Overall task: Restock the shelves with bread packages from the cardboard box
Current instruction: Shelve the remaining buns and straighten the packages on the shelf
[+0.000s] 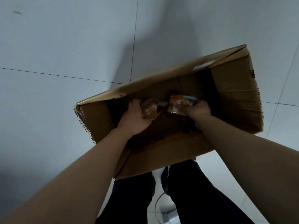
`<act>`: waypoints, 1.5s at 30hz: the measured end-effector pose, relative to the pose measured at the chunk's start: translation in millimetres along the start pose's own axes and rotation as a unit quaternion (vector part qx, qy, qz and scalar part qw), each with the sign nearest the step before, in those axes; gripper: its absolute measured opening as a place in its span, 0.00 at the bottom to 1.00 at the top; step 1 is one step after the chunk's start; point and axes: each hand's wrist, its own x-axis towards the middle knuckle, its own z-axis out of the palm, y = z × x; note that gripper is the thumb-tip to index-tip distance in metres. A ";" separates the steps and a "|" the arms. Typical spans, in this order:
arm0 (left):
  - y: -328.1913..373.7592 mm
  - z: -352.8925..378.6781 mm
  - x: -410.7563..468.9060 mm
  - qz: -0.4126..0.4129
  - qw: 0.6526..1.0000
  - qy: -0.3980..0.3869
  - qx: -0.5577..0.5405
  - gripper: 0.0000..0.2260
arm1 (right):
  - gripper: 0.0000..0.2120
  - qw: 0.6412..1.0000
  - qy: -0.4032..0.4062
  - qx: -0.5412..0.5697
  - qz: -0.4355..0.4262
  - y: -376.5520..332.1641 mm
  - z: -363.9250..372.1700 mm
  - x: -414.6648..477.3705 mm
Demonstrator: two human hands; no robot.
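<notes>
An open brown cardboard box (234,94) stands on the floor in front of my feet, seen from above in the head view. Both my arms reach down into it. My left hand (135,118) grips a clear-wrapped bread package (151,109) near the box's left middle. My right hand (198,109) grips a second bread package (181,102) with a blue strip along its top edge, just right of the first. The two packages almost touch. The box's floor around them is dark and hard to read. No shelf is in view.
Pale grey floor tiles (64,46) with dark joints surround the box. My legs in dark trousers (186,191) stand right behind the box's near flap (161,151). A white cable and a pale object lie on the floor between my feet (163,206).
</notes>
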 end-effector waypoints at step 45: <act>112.1 -299.9 -493.7 0.100 0.774 0.022 -0.625 0.20 | 0.17 0.879 -0.058 0.019 -0.474 -237.0 -153.5 -543.4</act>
